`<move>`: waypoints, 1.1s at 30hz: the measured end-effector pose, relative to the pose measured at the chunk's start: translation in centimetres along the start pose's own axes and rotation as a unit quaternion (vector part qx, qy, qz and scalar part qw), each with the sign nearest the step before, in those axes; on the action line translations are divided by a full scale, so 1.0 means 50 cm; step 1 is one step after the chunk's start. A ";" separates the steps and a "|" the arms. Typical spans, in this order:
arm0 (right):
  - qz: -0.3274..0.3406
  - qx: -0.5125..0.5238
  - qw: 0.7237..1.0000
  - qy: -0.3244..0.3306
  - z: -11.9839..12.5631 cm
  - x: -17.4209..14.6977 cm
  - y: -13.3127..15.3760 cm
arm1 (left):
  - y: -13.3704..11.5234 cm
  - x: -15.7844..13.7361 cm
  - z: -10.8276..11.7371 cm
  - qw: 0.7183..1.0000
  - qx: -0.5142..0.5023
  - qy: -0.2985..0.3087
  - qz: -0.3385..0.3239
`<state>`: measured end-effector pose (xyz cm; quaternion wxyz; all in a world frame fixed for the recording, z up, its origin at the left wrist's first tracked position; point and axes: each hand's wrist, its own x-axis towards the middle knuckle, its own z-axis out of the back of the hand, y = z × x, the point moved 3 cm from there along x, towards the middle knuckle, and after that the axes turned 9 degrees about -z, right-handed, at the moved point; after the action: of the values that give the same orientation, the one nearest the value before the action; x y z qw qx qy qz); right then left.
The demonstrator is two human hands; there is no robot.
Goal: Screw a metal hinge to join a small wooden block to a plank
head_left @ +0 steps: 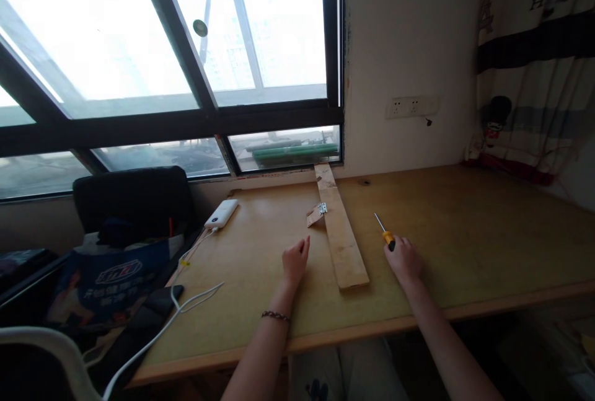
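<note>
My right hand (403, 259) is wrapped round the yellow and black handle of a screwdriver (387, 237), its metal shaft pointing away from me and a little left. My left hand (295, 261) rests at the table, fingers curled together; whatever they may hold is hidden. Between the hands lies a long wooden board (343, 240), running from near me to the wall below the window. At the board's left edge sits a small metal hinge (322, 207). A short piece of wood (315, 217) sticks out to the left beside it, looking tilted.
The yellowish table (465, 233) reaches to the wall. A white power bank (222, 214) with a white cable (201, 294) lies at its left. Beyond stand a black chair (134, 193) and a blue bag (116, 271). A wall socket (411, 107) and a curtain (525, 79) are at right.
</note>
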<state>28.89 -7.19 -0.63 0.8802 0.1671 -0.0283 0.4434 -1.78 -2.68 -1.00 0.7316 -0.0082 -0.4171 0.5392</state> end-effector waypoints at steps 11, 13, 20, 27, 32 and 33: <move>0.019 0.008 1.000 -0.018 0.005 -0.010 0.000 | -0.009 -0.005 -0.002 0.999 -0.028 0.018 0.002; 0.047 0.028 0.996 -0.066 0.017 -0.015 0.009 | -0.008 -0.006 -0.006 0.996 -0.082 0.028 0.023; 0.209 0.202 0.956 -0.038 0.016 0.004 0.128 | -0.004 0.000 -0.017 0.959 -0.261 0.024 0.105; 0.317 0.311 0.896 0.030 -0.019 0.024 0.278 | 0.005 0.006 -0.046 0.833 -0.497 0.000 0.241; 0.382 0.319 0.865 0.067 -0.049 0.019 0.314 | 0.019 0.027 -0.102 0.670 -0.658 -0.036 0.343; 0.396 0.310 0.861 0.073 -0.052 0.022 0.317 | 0.021 0.037 -0.113 0.640 -0.678 -0.046 0.360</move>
<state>16.76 3.21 1.41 0.5323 0.3737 0.1111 0.7514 1.01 1.70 -4.09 0.2495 -0.6267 -0.6626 0.3255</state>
